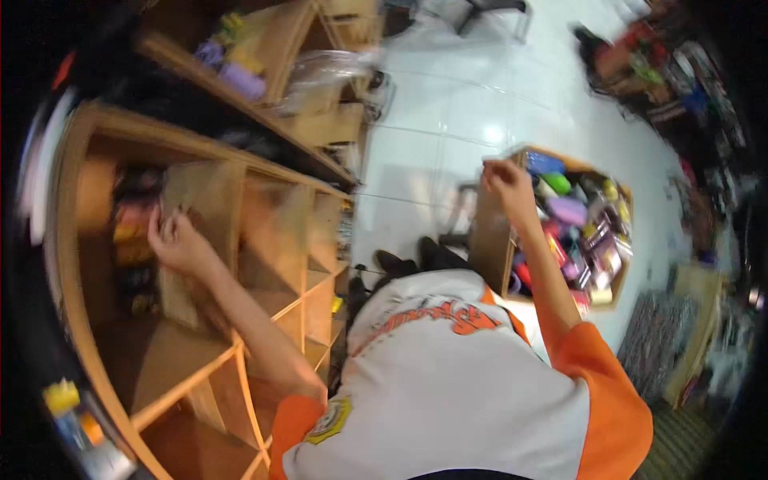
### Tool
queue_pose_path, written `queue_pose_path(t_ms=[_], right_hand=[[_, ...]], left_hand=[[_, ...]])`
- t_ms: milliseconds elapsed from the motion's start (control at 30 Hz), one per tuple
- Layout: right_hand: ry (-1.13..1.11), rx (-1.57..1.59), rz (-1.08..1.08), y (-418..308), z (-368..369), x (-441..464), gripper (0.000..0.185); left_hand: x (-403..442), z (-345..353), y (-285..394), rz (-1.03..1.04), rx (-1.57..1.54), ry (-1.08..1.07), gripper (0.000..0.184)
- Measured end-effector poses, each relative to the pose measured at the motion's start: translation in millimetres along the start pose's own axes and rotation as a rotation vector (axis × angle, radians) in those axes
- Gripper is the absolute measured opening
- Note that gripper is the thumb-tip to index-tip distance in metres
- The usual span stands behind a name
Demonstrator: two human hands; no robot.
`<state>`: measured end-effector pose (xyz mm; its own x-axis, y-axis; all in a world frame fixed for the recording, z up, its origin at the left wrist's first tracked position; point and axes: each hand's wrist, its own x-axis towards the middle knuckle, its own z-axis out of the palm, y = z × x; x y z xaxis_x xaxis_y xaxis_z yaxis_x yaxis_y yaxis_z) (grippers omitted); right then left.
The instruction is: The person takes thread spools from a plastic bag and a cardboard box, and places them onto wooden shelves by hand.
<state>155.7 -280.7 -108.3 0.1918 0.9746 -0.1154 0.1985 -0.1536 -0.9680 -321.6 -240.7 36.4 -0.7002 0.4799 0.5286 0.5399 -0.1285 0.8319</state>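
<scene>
My left hand (178,242) reaches into an upper compartment of the wooden shelf (232,170). Its fingers are slightly bent and apart, and nothing shows between them. Just beyond the fingertips, a row of small coloured items (134,234) in red, yellow and dark tones stands against the side; blur hides their kind. My right hand (506,186) is raised by the near left corner of a wooden box (490,240), its fingers drawn together. Whatever they may hold cannot be made out. Many colourful spool-like items (568,212) fill the box in a loose heap.
Another wooden unit (308,120) holds purple and yellow items (240,80) and clear plastic wrap (332,68). White floor tiles (432,112) lie between the shelf and the box. Cluttered goods (656,64) stand at the far right, with wrapped bundles (660,336) below.
</scene>
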Motion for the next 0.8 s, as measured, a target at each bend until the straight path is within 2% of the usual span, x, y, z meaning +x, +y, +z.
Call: queue_pose_path(t_ms=[33,100,133,200,233,300,333,400,567,667,800], right_hand=[[0.086,-0.007,-0.047,-3.0,-24.8,-4.6,0.025],[0.235,0.02,0.04,-2.2,-72.4,-18.7,0.024],[0.31,-0.026,0.014,10.6,-95.7,-27.0,0.024],[0.348,-0.236,0.113,24.8,-136.2,-54.9,0.025],[0.323,-0.481,0.134,25.3,-148.0,-71.8,0.027],[0.209,-0.639,0.28,31.7,-159.8,-104.3,0.03],[0.161,-0.671,0.31,38.3,-159.3,-118.9,0.031],[0.256,-0.84,0.307,62.4,-153.3,-139.5,0.037],[0.402,-1.226,0.256,60.2,-111.9,-155.5,0.05],[0.429,-1.271,0.273,75.2,-111.0,-150.9,0.051],[0.382,-1.272,0.284,34.3,-120.3,-154.7,0.051]], left_hand=[[-30.1,12.2,3.7,0.079,0.073,-0.134,0.023],[-84.5,31.3,9.5,0.282,0.214,-0.357,0.024],[-114.2,43.9,4.3,0.237,0.123,-0.503,0.024],[-163.8,63.1,21.4,0.172,-0.034,-0.787,0.025],[-184.6,71.4,37.7,0.151,-0.105,-0.927,0.025],[-221.9,84.3,45.0,-0.157,-0.348,-1.128,0.025],[-231.5,88.6,51.6,-0.144,-0.349,-1.221,0.025],[-243.4,97.3,66.9,-0.111,-0.352,-1.394,0.026],[-258.7,109.2,95.7,-0.035,-0.387,-1.533,0.024],[-270.3,108.1,106.9,-0.066,-0.413,-1.613,0.023],[-289.1,101.9,105.8,-0.134,-0.449,-1.729,0.024]])
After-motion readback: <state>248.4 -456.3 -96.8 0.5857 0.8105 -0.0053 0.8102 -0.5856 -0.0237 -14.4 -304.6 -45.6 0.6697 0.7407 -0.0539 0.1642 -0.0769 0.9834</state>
